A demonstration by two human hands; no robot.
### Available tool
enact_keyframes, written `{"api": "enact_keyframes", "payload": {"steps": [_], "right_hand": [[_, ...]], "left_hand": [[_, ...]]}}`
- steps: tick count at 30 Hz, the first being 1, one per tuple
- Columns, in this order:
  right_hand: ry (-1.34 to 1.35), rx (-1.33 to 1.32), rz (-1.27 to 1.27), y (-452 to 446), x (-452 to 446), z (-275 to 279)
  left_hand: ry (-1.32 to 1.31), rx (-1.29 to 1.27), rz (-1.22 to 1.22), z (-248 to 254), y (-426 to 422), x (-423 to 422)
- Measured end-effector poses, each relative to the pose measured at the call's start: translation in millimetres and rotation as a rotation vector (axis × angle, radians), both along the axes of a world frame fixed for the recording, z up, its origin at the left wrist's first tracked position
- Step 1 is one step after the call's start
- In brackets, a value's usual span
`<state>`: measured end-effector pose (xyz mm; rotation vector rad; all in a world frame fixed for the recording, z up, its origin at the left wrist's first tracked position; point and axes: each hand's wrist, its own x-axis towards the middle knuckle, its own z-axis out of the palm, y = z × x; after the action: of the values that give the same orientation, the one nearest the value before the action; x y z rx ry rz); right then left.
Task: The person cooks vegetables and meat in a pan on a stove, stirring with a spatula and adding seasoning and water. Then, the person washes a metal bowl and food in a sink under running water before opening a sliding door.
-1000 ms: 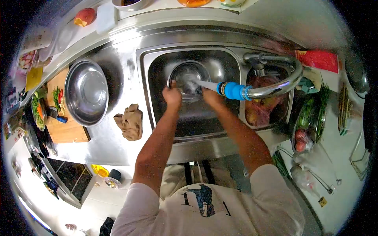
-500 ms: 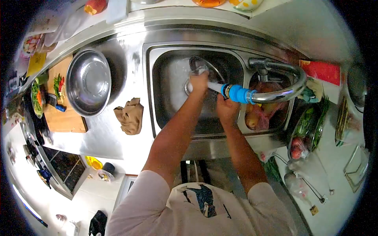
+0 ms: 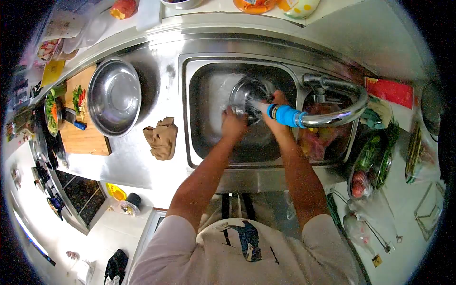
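A round, shiny bowl [image 3: 248, 89] is in the left basin of the steel sink [image 3: 204, 147], with its opening facing up. My left hand [image 3: 233, 124] grips its near left rim, fingers bent over the edge. On the right side, my right hand [image 3: 275, 110] holds the rim, partly hidden behind the faucet's blue nozzle [image 3: 286, 115]. Water streams from the nozzle into the bowl between my hands. Whether the bowl is metal or glass I cannot tell.
The curved faucet [image 3: 354, 107] arches over the right basin, which holds reddish bagged items [image 3: 316, 145]. Left of the sink are a brown cloth [image 3: 161, 138], a large metal bowl [image 3: 114, 97] and a cutting board [image 3: 92, 145] with a knife [image 3: 76, 121]. Bagged vegetables [image 3: 368, 156] lie right.
The bowl has gone from tilted to facing up. My left hand has moved from inside it down to its near rim, and my right hand has risen along its right side.
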<state>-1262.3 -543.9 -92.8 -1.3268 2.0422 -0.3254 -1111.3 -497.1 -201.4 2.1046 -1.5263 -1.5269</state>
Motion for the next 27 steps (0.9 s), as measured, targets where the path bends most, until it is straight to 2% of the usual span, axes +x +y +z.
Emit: {"api": "enact_keyframes", "payload": {"steps": [2,3,4,6,7,9,10,11,12,13,14,16,18,20,22,26,27], "right_hand": [[-0.071,0.082,-0.064,-11.1,-16.6,-14.4],[-0.089,0.116,-0.078,-14.8,-21.3,-18.2],[-0.107,0.152,-0.092,-17.9,-24.5,-19.9],[-0.140,0.208,-0.114,-23.4,-29.5,-23.4],[-0.150,0.229,-0.120,-26.4,-31.2,-25.8],[-0.149,0.210,-0.108,-30.0,-36.9,-34.0],[-0.045,0.053,0.022,-17.4,-60.4,-75.6],[0.086,-0.106,0.140,-4.8,-83.7,-117.0],[-0.042,-0.102,0.092,-3.1,-78.6,-105.4],[-0.169,-0.098,0.039,-1.6,-73.2,-93.0],[-0.292,-0.093,-0.016,-0.3,-67.4,-79.9],[-0.374,-0.094,-0.174,3.1,-64.0,-62.2],[-0.406,-0.129,-0.336,10.1,-62.2,-45.5],[-0.431,-0.194,-0.455,16.6,-59.7,-31.7],[-0.448,-0.256,-0.514,19.8,-54.8,-16.9],[-0.448,-0.354,-0.492,18.5,-31.2,14.7],[-0.431,-0.376,-0.458,16.5,-18.8,20.4]], "left_hand": [[-0.237,-0.817,-0.134,84.3,-21.7,14.5],[-0.071,-0.866,-0.283,95.1,-29.5,24.5],[-0.070,-0.866,-0.281,108.2,-33.8,26.4],[0.268,-0.473,-0.527,128.0,-38.9,29.7],[0.267,-0.475,-0.524,127.7,-40.6,30.0],[0.251,-0.291,-0.579,125.7,-48.3,24.2],[0.253,-0.293,-0.574,122.6,-54.9,19.2],[0.159,-0.437,-0.718,118.9,-61.0,13.7],[0.060,-0.584,-0.861,116.1,-65.1,7.9],[0.059,-0.582,-0.856,115.7,-65.3,0.9],[-0.019,-0.781,-0.808,116.4,-64.9,-7.6],[-0.104,-0.983,-0.747,106.1,-66.8,-25.8],[0.133,-0.978,-0.633,91.1,-68.8,-39.7],[0.136,-0.984,-0.618,127.3,-74.4,-33.7],[0.230,-0.435,-0.508,154.4,-79.7,-29.5],[0.035,-0.438,-0.619,151.0,-94.1,-20.5],[0.169,-0.359,-0.303,142.0,-93.7,-20.9]]}}
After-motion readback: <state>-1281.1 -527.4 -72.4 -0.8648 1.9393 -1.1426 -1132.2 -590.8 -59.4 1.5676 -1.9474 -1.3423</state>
